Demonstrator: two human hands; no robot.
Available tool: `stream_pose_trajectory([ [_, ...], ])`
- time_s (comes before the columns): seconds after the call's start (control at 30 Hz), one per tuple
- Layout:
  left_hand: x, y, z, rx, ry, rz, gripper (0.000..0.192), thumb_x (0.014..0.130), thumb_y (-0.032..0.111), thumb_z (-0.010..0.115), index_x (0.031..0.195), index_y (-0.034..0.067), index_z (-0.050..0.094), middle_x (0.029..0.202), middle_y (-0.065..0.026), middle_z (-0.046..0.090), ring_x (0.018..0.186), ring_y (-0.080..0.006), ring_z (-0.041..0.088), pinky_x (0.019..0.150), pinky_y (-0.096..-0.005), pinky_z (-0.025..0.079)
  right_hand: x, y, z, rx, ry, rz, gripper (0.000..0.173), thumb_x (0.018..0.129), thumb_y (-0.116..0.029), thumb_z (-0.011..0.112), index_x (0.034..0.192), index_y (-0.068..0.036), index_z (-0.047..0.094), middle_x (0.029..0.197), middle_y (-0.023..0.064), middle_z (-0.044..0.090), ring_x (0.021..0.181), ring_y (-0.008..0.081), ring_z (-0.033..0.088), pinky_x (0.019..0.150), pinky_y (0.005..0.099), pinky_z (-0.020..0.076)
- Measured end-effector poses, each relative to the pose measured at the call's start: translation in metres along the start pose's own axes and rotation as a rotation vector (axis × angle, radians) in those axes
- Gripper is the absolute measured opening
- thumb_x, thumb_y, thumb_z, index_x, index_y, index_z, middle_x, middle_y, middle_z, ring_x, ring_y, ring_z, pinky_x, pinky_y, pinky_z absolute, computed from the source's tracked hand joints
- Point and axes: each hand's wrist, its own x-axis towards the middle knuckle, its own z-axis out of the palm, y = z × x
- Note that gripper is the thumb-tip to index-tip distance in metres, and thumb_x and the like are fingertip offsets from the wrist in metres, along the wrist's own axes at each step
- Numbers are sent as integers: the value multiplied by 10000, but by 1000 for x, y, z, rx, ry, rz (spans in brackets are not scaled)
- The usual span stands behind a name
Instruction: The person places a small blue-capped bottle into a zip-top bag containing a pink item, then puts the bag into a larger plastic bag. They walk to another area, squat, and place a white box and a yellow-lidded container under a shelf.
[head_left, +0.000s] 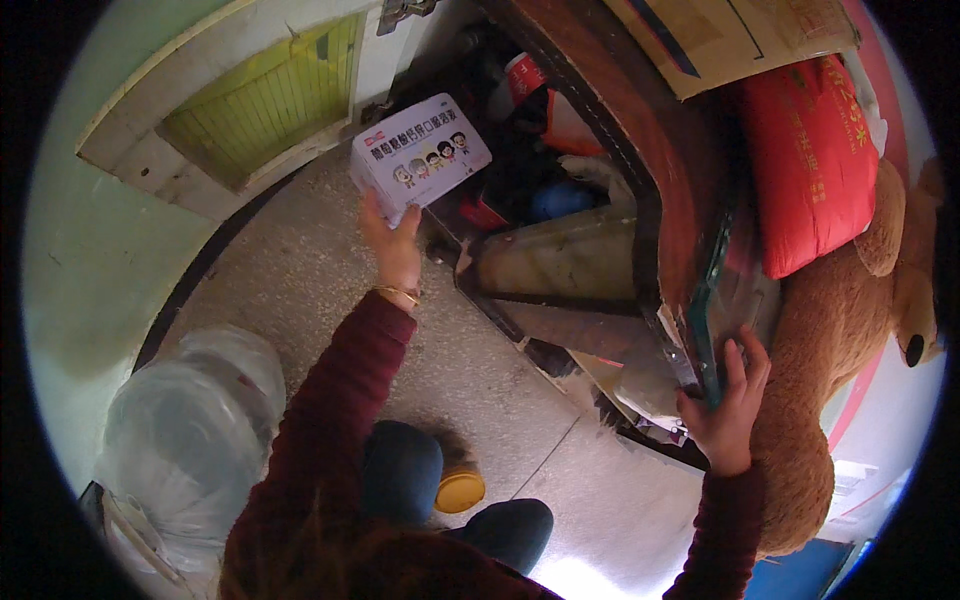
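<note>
My left hand (394, 251) grips the lower end of a white carton (427, 161) that bears printed writing and several cartoon figures. The carton is tilted at the open side of a worn wooden cabinet (679, 202). On the right, my right hand (724, 420) rests on the cabinet's top corner, with its fingers spread over the edge of a glass sheet (705, 315). Inside the dark compartment lie a blue rounded object (562, 201) and a red-and-white item (525, 79); other contents are too dark to tell.
A red packed bag (814, 165), a brown plush toy (806, 360) and a cardboard box (742, 37) sit on the cabinet. A clear plastic bag (187, 450) stands at left. A yellow-lidded container (460, 491) is by my knees. A wooden door (262, 97) is at upper left.
</note>
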Motion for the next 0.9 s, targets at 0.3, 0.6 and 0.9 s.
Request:
stream_pose_trajectory([
  [0.3,44,-30,63,131,37,117,635,898,156,617,1400,-55,291,1357,-268,391,1208,-362,442,1048,-408,332,-3,-7,3,32,14,17,822,632,-233,781,1349,-88,406,1346,266,398,1202,447,426,983,532,369],
  [0.6,81,-30,116,533,136,18,640,923,264,564,1438,46,253,1342,-332,354,1190,-470,418,1001,-489,354,-1,-12,-1,10,22,17,844,580,-175,802,1337,-94,437,1346,255,412,1185,439,437,970,527,368],
  [0.9,56,-35,52,396,-49,270,648,902,289,607,1399,-13,321,1332,-276,402,1225,-430,393,1027,-448,347,-1,-10,-2,8,26,15,893,569,-171,818,1362,-103,412,1349,239,407,1183,426,427,967,528,350],
])
